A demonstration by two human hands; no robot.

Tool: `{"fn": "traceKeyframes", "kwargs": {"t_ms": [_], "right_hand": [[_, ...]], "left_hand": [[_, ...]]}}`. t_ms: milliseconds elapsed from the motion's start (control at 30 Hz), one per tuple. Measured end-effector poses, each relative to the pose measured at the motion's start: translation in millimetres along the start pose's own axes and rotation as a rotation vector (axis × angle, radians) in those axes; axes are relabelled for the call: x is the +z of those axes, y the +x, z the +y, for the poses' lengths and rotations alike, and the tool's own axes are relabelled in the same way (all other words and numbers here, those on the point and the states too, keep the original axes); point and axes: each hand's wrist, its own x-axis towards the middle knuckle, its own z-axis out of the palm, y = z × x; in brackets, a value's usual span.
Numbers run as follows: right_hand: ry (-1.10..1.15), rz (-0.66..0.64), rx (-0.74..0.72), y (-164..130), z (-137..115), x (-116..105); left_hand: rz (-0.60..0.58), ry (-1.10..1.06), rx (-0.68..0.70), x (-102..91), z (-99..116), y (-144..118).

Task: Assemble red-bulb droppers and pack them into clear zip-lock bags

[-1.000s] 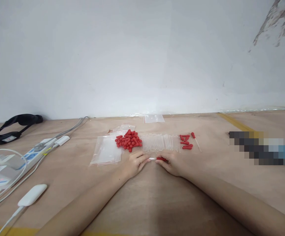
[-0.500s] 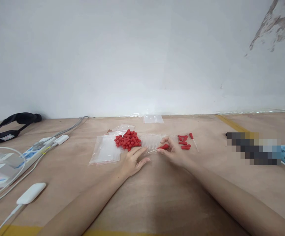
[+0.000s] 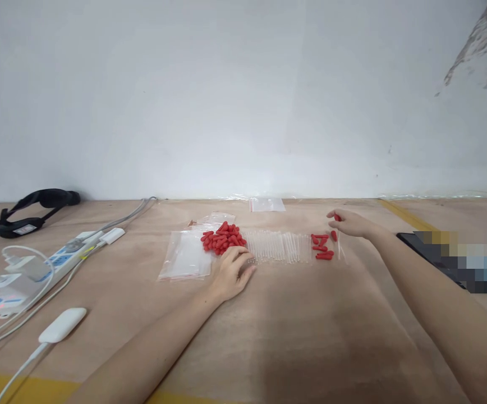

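Right hand: my right hand [image 3: 350,223] reaches to two o'clock, its fingers [image 3: 335,216] pinching a clear glass dropper with a red rubber bulb [image 3: 336,231], tip down beside the few finished red-bulbed droppers [image 3: 321,247], likely to keep done pieces together.
Left hand: my left hand [image 3: 229,272] rests flat on the wooden desk [image 3: 294,331], fingers released, grasping nothing, at the near edge of the heap of loose red rubber bulbs [image 3: 223,239].
Between: a row of clear glass tubes [image 3: 278,247].
Ten o'clock: clear zip bags [image 3: 184,255].
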Motion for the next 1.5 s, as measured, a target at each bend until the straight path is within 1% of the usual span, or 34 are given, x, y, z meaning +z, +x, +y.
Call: {"fn": "traceKeyframes", "kwargs": {"t_ms": [67, 133, 233, 333, 433, 500, 567, 667, 733, 800, 867, 933, 1067, 1167, 1233, 1300, 1367, 1433, 1500], "right_hand": [[-0.085, -0.037, -0.006, 6.3, 8.5, 11.9], [-0.105, -0.056, -0.005, 9.3, 13.4, 22.2], [-0.144, -0.066, -0.014, 10.4, 18.2, 31.3], [-0.209, -0.075, -0.045, 10.5, 23.7, 34.2], [-0.230, -0.076, -0.094, 8.9, 28.3, 34.1], [-0.199, -0.044, -0.110, 5.8, 28.5, 33.3], [-0.153, 0.017, -0.114, 1.2, 25.7, 32.6], [-0.125, 0.096, -0.177, -6.0, 18.3, 33.8], [-0.130, 0.110, -0.237, -9.6, 13.9, 36.4], [-0.120, 0.095, -0.270, -11.9, 11.0, 39.3], [-0.096, 0.066, -0.279, -12.9, 9.1, 41.4], [-0.082, 0.057, -0.281, -13.0, 7.3, 42.4], [-0.093, 0.083, -0.275, -11.5, 3.1, 42.8], [-0.104, 0.078, -0.267, -8.8, 1.4, 43.9], [-0.103, 0.073, -0.265, -7.0, 1.4, 44.7], [-0.101, 0.071, -0.269, -5.7, 2.0, 45.2], [-0.093, 0.058, -0.286, -5.5, 2.5, 44.9], [-0.078, 0.038, -0.296, -6.4, 2.5, 44.2], [-0.070, 0.040, -0.287, -8.0, 1.7, 43.2]], "left_hand": [[-0.024, 0.000, -0.007, -1.8, 1.3, 0.4], [-0.040, 0.005, -0.009, -3.3, 2.6, 0.8], [-0.040, 0.030, -0.020, -3.6, 4.2, 0.7], [0.001, 0.079, -0.060, -2.9, 5.6, 0.2], [0.091, 0.155, -0.162, -5.1, 4.1, 3.1], [0.142, 0.205, -0.240, -9.1, -0.6, 8.8], [0.157, 0.249, -0.295, -13.9, -8.6, 17.0], [0.114, 0.322, -0.338, -19.1, -23.8, 30.6], [0.066, 0.355, -0.363, -19.5, -32.7, 37.9], [0.029, 0.349, -0.387, -17.8, -39.0, 42.5], [0.021, 0.315, -0.398, -15.5, -42.4, 44.6], [0.038, 0.275, -0.404, -14.0, -43.5, 45.0], [0.095, 0.173, -0.427, -15.7, -43.8, 44.4], [0.139, 0.006, -0.425, -19.3, -43.7, 42.9], [0.186, -0.121, -0.452, -21.1, -42.5, 41.0], [0.236, -0.221, -0.486, -21.7, -39.5, 38.2], [0.267, -0.302, -0.489, -20.9, -34.4, 35.0], [0.276, -0.373, -0.459, -18.6, -27.8, 31.1], [0.252, -0.416, -0.409, -15.1, -20.9, 26.4]]}}
